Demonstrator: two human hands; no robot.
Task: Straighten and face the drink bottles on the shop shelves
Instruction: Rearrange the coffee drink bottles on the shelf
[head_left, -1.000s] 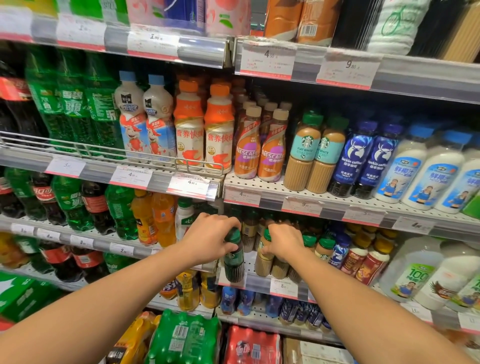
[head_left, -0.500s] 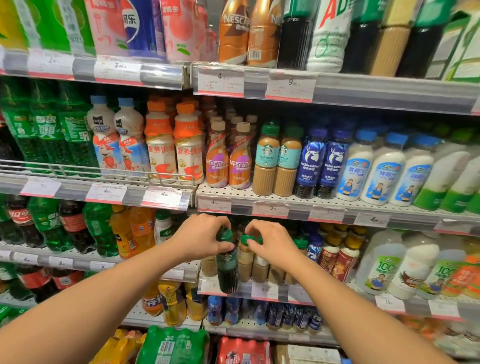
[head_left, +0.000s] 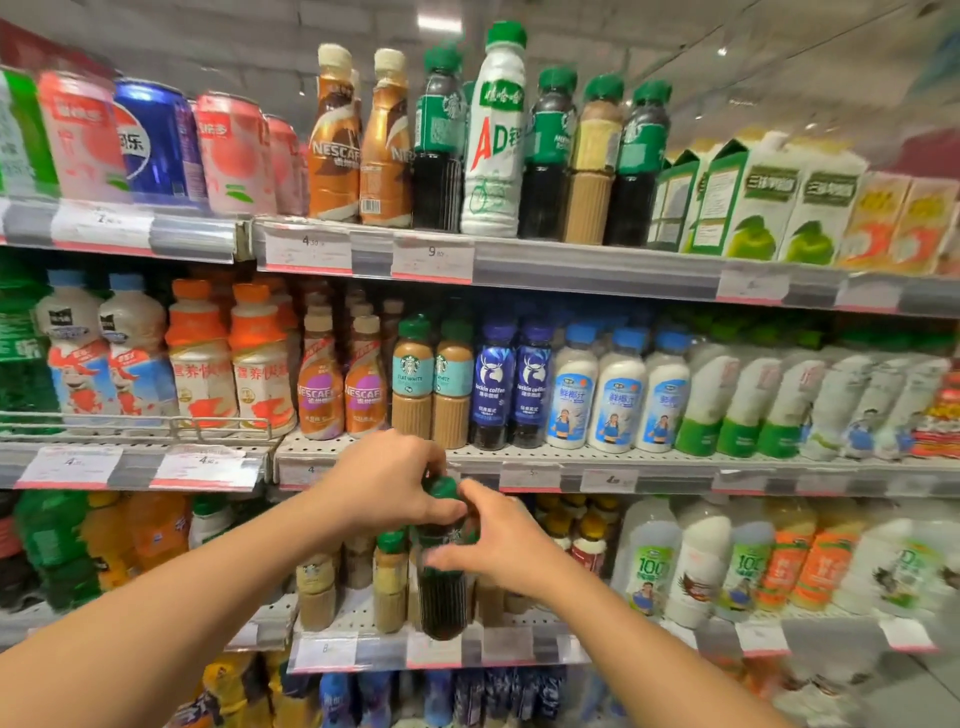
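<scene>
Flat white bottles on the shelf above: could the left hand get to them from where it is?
Probably yes. The flat white bottles stand at the shelf's front edge, just above the left hand, nothing between; its grip on the dark bottle must release first.

The right hand (head_left: 498, 540) covers the dark bottle's (head_left: 441, 597) label; the left hand (head_left: 387, 483) hides part of its cap. Bottles below both hands are blurred.

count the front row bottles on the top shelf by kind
Nescafe bottles: 2
dark green-capped coffee bottles: 3
tan green-capped coffee bottle: 1
white AD bottle: 1
total: 7
</scene>
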